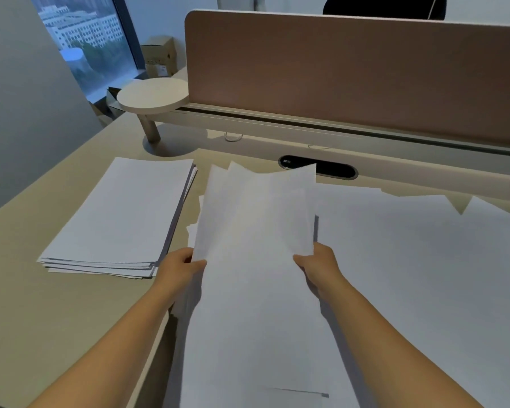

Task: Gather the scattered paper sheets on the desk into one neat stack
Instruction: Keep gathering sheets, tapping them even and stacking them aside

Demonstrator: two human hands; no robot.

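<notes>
Two bare forearms come up from the bottom edge at about 7 and 5 o'clock, meeting a raised bundle of white paper at the centre.

Largest of all is the desk [56, 313], pale beige, running from the lower left up to the back rail. A brown divider panel [351, 69] stands along its far edge, from 12 to 3 o'clock. Loose scattered sheets [424, 275] overlap one another and cover the desk from the centre out to 3 and 5 o'clock.

At 9 o'clock a stack of paper [121, 219] lies flat on the desk, its edges roughly squared but slightly fanned at the near corner. It sits just beside the left hand, apart from it.

The held sheets [256, 216] tilt up at the centre, their top corners uneven and splayed toward 12 o'clock. The left hand [178, 267] pinches their lower left edge, thumb on the front face and fingers hidden behind. The right hand [318, 265] grips the lower right edge in the same way, thumb on the front, fingers out of sight behind the paper.

A round side shelf [153, 94] on a short post stands at 11 o'clock near the panel's end. A dark oval cable port [336, 169] sits in the back rail at 1 o'clock, partly covered by the raised sheets' top corner. Cardboard boxes [159, 55] rest by the window at 11 o'clock.
</notes>
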